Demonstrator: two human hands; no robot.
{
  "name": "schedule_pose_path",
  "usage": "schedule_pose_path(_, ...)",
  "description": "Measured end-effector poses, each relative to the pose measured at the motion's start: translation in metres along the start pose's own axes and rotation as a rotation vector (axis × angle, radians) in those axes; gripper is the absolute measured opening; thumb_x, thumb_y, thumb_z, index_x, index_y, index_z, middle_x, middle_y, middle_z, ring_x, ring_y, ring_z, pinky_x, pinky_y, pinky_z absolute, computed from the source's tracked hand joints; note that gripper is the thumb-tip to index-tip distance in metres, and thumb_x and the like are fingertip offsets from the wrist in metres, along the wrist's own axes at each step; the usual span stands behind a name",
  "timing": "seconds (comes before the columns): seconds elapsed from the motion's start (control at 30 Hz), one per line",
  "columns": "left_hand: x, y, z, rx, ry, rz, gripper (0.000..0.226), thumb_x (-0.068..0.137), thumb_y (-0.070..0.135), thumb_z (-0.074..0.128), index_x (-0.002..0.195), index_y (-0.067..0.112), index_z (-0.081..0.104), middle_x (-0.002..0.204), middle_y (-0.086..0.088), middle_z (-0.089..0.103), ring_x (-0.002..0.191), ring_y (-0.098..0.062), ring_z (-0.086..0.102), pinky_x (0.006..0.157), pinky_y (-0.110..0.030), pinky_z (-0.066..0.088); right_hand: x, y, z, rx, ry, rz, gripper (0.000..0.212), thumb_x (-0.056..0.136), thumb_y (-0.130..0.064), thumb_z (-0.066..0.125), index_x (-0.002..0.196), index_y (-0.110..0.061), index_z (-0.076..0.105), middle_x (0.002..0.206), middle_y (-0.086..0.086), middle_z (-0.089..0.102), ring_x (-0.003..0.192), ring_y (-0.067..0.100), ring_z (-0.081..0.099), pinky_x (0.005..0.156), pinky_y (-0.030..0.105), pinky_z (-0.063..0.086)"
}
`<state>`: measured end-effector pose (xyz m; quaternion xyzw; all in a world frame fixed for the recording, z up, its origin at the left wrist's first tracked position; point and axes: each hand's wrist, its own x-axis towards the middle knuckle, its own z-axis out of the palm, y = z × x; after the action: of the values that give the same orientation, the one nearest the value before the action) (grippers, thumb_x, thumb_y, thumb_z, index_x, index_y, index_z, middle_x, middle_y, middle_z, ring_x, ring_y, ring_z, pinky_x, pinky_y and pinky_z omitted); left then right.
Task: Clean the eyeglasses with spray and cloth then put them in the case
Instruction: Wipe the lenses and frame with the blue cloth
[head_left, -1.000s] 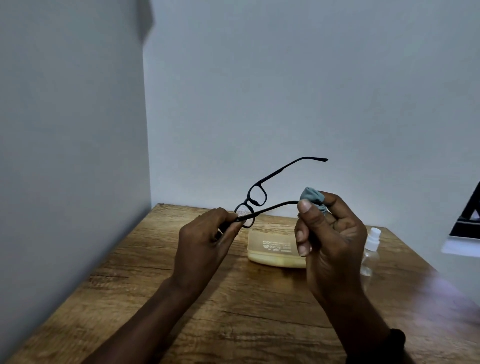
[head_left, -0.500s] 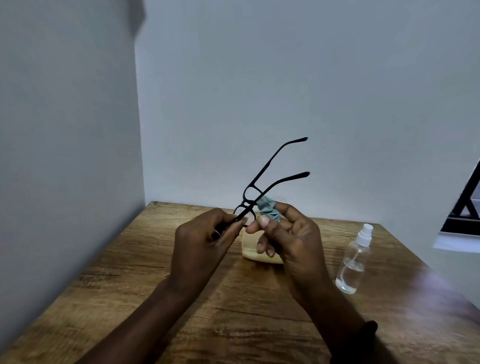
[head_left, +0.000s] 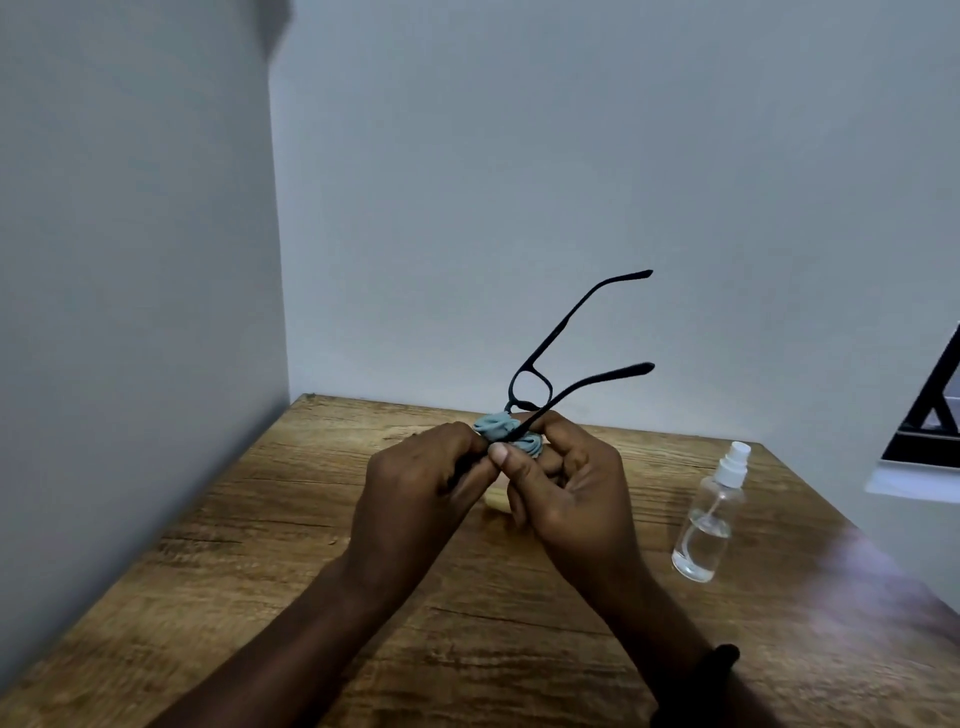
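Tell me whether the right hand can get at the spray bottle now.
Probably not at once: the right hand is busy pinching the cloth on the eyeglasses. The table to the spray bottle looks clear.

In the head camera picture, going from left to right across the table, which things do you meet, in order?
Left hand → blue cloth → right hand → spray bottle. The case is mostly hidden behind the hands, so I leave it out.

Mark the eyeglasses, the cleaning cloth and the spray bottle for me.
eyeglasses (head_left: 531, 385): head view, on the black rim of the upper lens.
cleaning cloth (head_left: 494, 426): head view, on the bunched blue fabric between the hands.
spray bottle (head_left: 707, 525): head view, on the clear body, below the white nozzle.
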<state>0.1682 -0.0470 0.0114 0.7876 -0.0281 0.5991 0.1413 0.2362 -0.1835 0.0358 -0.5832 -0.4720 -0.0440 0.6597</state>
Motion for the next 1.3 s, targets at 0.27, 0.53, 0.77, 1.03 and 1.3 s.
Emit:
schedule_pose_path(0.27, 0.006, -0.005, -0.004, 0.102, -0.151, 0.062, 0.036, 0.096, 0.048, 0.057, 0.099, 0.016, 0.073, 0.082, 0.006, 0.071, 0.066, -0.008, 0.062, 0.056, -0.026, 0.05, 0.01, -0.003, -0.016, -0.103, -0.025, -0.029, 0.009, 0.097, -0.009, 0.063, 0.092, -0.007, 0.07, 0.05, -0.012, 0.054, 0.045, 0.001, 0.046, 0.05, 0.018, 0.036)
schedule_pose_path(0.53, 0.004, -0.026, -0.001, -0.032, -0.115, -0.4, 0.026, 0.108, 0.034, 0.049, 0.116, 0.021, 0.071, 0.098, 0.012, 0.072, 0.087, -0.009, 0.067, 0.074, -0.031, 0.053, 0.019, -0.006, -0.047, 0.074, -0.207, 0.111, 0.016, 0.094, -0.013, 0.062, 0.101, -0.015, 0.076, 0.046, 0.002, 0.047, 0.041, 0.013, 0.038, 0.048, 0.03, 0.034)
schedule_pose_path(0.77, 0.013, -0.032, -0.001, -0.404, -0.171, -0.929, 0.031, 0.103, 0.04, 0.054, 0.113, 0.023, 0.077, 0.105, 0.009, 0.075, 0.081, -0.007, 0.066, 0.058, -0.026, 0.051, 0.02, -0.007, -0.053, 0.103, -0.357, 0.126, 0.013, 0.093, -0.013, 0.061, 0.094, -0.008, 0.073, 0.046, 0.002, 0.051, 0.039, 0.016, 0.04, 0.048, 0.027, 0.037)
schedule_pose_path(1.03, 0.015, -0.036, -0.006, -0.825, -0.198, -1.221, 0.02, 0.093, 0.029, 0.071, 0.106, 0.016, 0.078, 0.1, 0.009, 0.078, 0.083, -0.008, 0.062, 0.052, -0.019, 0.045, 0.02, -0.006, -0.056, 0.109, -0.346, 0.133, 0.018, 0.092, -0.01, 0.06, 0.098, 0.004, 0.069, 0.049, 0.003, 0.056, 0.042, 0.017, 0.048, 0.049, 0.028, 0.043)
schedule_pose_path(1.3, 0.022, -0.041, -0.013, -0.81, -0.103, -1.148, 0.025, 0.087, 0.028, 0.077, 0.105, 0.011, 0.077, 0.088, 0.003, 0.074, 0.084, -0.009, 0.064, 0.053, -0.02, 0.047, 0.022, -0.006, -0.06, 0.061, -0.249, 0.158, 0.014, 0.096, -0.001, 0.059, 0.099, -0.003, 0.072, 0.051, 0.007, 0.057, 0.044, 0.017, 0.048, 0.048, 0.024, 0.043)
